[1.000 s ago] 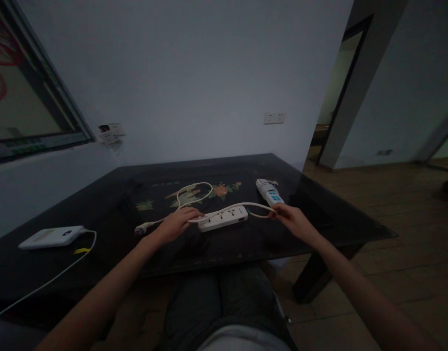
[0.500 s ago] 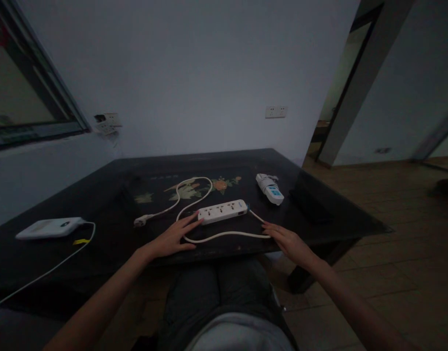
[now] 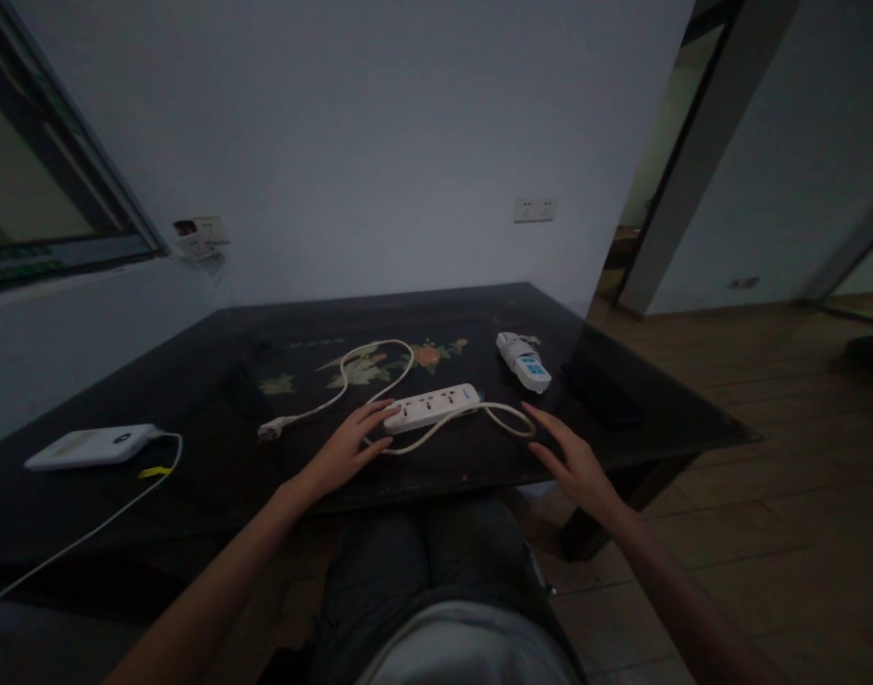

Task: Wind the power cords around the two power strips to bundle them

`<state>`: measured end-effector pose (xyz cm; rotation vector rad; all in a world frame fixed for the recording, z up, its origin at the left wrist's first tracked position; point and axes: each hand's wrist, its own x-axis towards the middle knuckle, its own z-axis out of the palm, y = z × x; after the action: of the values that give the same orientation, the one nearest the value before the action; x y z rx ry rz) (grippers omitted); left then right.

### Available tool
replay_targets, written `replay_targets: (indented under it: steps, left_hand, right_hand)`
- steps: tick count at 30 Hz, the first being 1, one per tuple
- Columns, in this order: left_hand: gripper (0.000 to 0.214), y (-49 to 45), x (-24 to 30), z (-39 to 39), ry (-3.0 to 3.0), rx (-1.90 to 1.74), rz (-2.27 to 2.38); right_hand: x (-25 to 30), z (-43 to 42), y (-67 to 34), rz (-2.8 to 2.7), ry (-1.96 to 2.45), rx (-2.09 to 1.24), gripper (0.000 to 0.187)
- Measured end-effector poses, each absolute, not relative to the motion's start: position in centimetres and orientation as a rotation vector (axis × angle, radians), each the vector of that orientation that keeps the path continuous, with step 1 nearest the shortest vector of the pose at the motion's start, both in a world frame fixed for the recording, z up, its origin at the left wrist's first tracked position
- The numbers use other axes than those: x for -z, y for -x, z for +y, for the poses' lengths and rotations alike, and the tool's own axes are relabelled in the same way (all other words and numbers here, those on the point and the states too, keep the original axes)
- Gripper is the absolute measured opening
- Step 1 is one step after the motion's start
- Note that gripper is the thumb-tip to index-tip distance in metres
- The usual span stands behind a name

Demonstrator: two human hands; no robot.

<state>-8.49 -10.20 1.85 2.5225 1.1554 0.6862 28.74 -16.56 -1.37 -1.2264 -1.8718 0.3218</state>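
A white power strip (image 3: 431,407) lies on the dark table. My left hand (image 3: 347,445) is at its left end, fingers on the top and thumb against the near edge, holding that end. The strip's pale cord (image 3: 512,409) leaves its right end, loops round, and crosses back over the strip's near right edge. It runs under my left hand and curls behind the strip to a plug (image 3: 271,430) on the left. My right hand (image 3: 571,461) is open just right of the cord loop, thumb and fingers apart, nothing between them.
A second power strip (image 3: 523,363), its cord wound round it, lies at the back right beside a dark flat object (image 3: 602,392). On the left is a white power bank-like device (image 3: 94,447) with a cable (image 3: 112,518). The table's (image 3: 436,480) front edge is close to my lap.
The cord on the right has been brought into a loop against the strip. My right hand has let go of it and opened. My left thumb has come up to the strip's near edge.
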Motion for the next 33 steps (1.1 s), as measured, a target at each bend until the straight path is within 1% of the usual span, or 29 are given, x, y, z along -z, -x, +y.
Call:
replay_targets:
  steps: [4,10,15,20,24,30,32,33]
  left_hand:
    - [0.039,6.2,-1.6,-10.8,-2.519,-0.723,1.082]
    - [0.039,3.8,0.0,-11.1,-2.544,-0.709,1.052]
    - [0.035,3.4,0.9,-10.9,-2.505,-0.714,1.063]
    - [0.028,3.6,0.4,-11.1,-2.453,-0.650,1.086]
    - [0.031,4.3,-0.5,-11.2,-2.403,-0.651,1.116]
    - [0.034,3.6,-1.7,-8.4,-2.403,-0.905,1.188]
    - [0.037,2.6,-1.8,-6.7,-2.476,-0.857,1.230]
    - [0.039,2.1,-1.7,-5.9,-2.528,-0.772,1.256]
  right_hand:
    - [0.3,-16.1,-27.2,-1.761,1.215,-0.333,0.045]
    - [-0.2,-15.3,-26.1,-1.651,1.205,-0.334,0.041]
    - [-0.5,-15.3,-25.8,-1.700,1.195,-0.301,0.035]
    - [-0.5,-15.8,-25.9,-1.800,1.192,-0.284,0.031]
    - [0.1,-16.4,-25.9,-1.861,1.165,-0.264,0.030]
    - [1.4,-17.6,-25.5,-1.878,1.088,-0.265,0.031]
    - [1.9,-17.9,-25.4,-1.890,1.071,-0.261,0.031]
    - [2.1,-18.0,-25.3,-1.895,1.067,-0.260,0.031]
